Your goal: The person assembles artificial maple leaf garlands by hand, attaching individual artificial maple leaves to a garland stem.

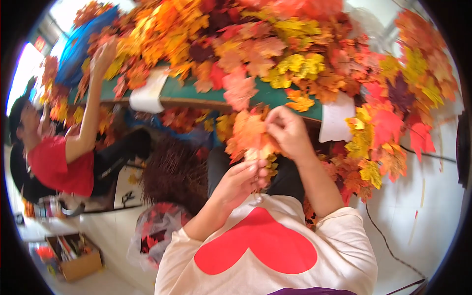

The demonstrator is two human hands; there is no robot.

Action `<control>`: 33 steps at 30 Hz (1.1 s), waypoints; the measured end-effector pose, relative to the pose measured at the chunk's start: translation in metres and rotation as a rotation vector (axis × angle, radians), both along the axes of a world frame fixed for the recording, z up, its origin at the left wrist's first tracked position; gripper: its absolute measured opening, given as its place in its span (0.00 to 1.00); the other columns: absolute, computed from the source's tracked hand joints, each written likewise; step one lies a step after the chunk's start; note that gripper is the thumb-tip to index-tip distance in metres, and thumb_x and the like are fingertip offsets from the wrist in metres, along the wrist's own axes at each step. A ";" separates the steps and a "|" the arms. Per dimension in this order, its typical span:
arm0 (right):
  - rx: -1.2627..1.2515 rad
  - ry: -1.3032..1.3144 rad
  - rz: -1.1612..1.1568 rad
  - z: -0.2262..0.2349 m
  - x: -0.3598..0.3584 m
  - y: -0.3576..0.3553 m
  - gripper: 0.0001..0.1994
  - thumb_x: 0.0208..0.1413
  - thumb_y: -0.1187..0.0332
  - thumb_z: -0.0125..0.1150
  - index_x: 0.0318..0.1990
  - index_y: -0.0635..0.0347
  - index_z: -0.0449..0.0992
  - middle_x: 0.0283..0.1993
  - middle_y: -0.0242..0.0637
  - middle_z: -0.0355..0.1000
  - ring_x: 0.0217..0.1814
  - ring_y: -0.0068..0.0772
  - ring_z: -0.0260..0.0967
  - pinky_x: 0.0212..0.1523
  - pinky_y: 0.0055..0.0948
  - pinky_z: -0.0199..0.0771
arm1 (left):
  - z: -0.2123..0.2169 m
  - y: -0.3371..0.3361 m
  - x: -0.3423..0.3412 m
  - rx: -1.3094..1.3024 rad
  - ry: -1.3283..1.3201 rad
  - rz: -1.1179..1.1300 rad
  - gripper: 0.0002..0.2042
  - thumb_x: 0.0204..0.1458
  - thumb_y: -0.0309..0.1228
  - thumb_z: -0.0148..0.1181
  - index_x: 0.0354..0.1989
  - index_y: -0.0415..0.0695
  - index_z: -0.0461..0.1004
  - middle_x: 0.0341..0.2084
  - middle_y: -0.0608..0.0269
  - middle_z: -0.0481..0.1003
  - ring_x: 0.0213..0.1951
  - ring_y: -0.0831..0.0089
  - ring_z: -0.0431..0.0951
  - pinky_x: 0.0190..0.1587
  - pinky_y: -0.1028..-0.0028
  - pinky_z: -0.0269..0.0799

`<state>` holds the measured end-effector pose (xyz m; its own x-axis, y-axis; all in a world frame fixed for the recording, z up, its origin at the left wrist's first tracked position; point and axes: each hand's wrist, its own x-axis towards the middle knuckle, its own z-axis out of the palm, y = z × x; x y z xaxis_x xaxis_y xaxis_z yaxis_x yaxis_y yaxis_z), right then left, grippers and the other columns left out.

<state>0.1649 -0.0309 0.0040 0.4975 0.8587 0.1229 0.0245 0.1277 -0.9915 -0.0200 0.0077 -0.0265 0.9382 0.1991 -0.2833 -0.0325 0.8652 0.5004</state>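
Observation:
In front of my lap I hold a spray of orange artificial maple leaves (247, 130). My left hand (235, 181) is closed around its lower end, where thin stems show between the fingers. My right hand (289, 133) pinches at the right edge of the upper leaves, thumb and fingertips together. A pinkish-orange leaf cluster (240, 91) hangs over the table edge just above the spray; whether it joins the spray, I cannot tell. Yellow leaves show partly behind my left hand.
Heaps of red, orange and yellow leaves (167, 29) cover the green table (273, 93). White papers (148, 92) hang at its edge. Brown twigs (174, 167) and a plastic bag (160, 228) lie lower left, near a cardboard box (81, 260). A co-worker in red (64, 164) reaches into the leaves.

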 end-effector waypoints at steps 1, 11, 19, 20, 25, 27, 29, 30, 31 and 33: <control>-0.030 -0.044 0.024 0.002 -0.002 0.003 0.05 0.48 0.80 0.53 0.28 0.59 0.65 0.24 0.22 0.62 0.25 0.10 0.57 0.25 0.12 0.58 | 0.004 -0.002 -0.002 -0.075 -0.092 0.040 0.14 0.56 0.31 0.47 0.48 0.40 0.66 0.34 0.63 0.73 0.35 0.73 0.73 0.42 0.72 0.68; -0.102 0.142 0.221 -0.068 -0.022 0.009 0.07 0.53 0.72 0.54 0.38 0.64 0.72 0.33 0.28 0.70 0.34 0.14 0.64 0.35 0.17 0.67 | 0.006 -0.011 0.024 -0.413 -0.106 0.186 0.13 0.56 0.35 0.47 0.47 0.49 0.68 0.29 0.71 0.72 0.24 0.80 0.63 0.31 0.78 0.62; -0.123 -0.275 0.102 -0.031 0.003 -0.006 0.13 0.55 0.68 0.51 0.46 0.62 0.70 0.45 0.40 0.71 0.49 0.32 0.68 0.48 0.26 0.66 | 0.005 0.005 0.036 -0.376 -0.065 0.288 0.12 0.57 0.35 0.46 0.47 0.48 0.67 0.28 0.72 0.72 0.25 0.82 0.64 0.29 0.81 0.62; -0.122 -0.275 0.102 -0.025 0.003 -0.011 0.13 0.55 0.68 0.51 0.46 0.62 0.70 0.45 0.40 0.71 0.49 0.32 0.68 0.48 0.26 0.66 | 0.005 0.007 0.037 -0.353 -0.115 0.310 0.12 0.57 0.35 0.45 0.48 0.48 0.67 0.28 0.72 0.72 0.25 0.82 0.64 0.29 0.81 0.62; 0.085 -0.727 -0.105 -0.001 -0.010 -0.035 0.12 0.52 0.66 0.54 0.43 0.59 0.73 0.47 0.38 0.70 0.54 0.38 0.64 0.55 0.34 0.59 | 0.005 0.002 0.041 -0.305 -0.012 0.326 0.14 0.57 0.35 0.46 0.51 0.46 0.65 0.29 0.71 0.71 0.27 0.82 0.64 0.30 0.81 0.62; 0.100 -0.754 -0.109 0.000 -0.012 -0.037 0.10 0.51 0.66 0.56 0.39 0.59 0.74 0.46 0.37 0.71 0.53 0.36 0.65 0.55 0.34 0.59 | 0.005 0.001 0.042 -0.270 -0.013 0.321 0.14 0.57 0.35 0.46 0.50 0.45 0.66 0.29 0.71 0.71 0.27 0.82 0.64 0.31 0.81 0.62; 0.103 -0.744 -0.124 -0.003 -0.011 -0.038 0.09 0.51 0.67 0.56 0.39 0.59 0.74 0.45 0.37 0.71 0.52 0.36 0.65 0.55 0.34 0.59 | 0.007 0.001 0.044 -0.233 -0.017 0.317 0.14 0.57 0.35 0.47 0.50 0.45 0.66 0.29 0.71 0.70 0.28 0.82 0.65 0.31 0.81 0.63; 0.105 -0.731 -0.132 -0.005 -0.011 -0.038 0.09 0.51 0.67 0.56 0.38 0.59 0.74 0.45 0.37 0.71 0.51 0.36 0.66 0.55 0.34 0.59 | 0.007 0.001 0.043 -0.227 -0.018 0.309 0.14 0.56 0.34 0.47 0.49 0.44 0.66 0.29 0.72 0.70 0.28 0.82 0.64 0.31 0.81 0.63; 0.106 -0.730 -0.132 -0.007 -0.010 -0.038 0.09 0.51 0.67 0.56 0.38 0.59 0.74 0.45 0.37 0.71 0.51 0.36 0.66 0.55 0.34 0.59 | 0.008 0.001 0.043 -0.221 -0.019 0.301 0.14 0.56 0.34 0.47 0.49 0.43 0.66 0.29 0.72 0.70 0.27 0.82 0.64 0.32 0.82 0.63; 0.103 -0.681 -0.109 -0.009 -0.010 -0.039 0.09 0.50 0.69 0.56 0.38 0.60 0.74 0.44 0.37 0.72 0.50 0.36 0.67 0.54 0.33 0.60 | 0.008 0.003 0.045 -0.230 -0.024 0.298 0.13 0.56 0.34 0.48 0.48 0.43 0.67 0.29 0.72 0.70 0.27 0.82 0.64 0.32 0.81 0.63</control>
<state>0.1545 -0.0696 -0.0047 0.3630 0.7756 0.5165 0.6549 0.1820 -0.7335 0.0253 0.0104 -0.0187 0.8557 0.3979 -0.3309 -0.3091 0.9058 0.2898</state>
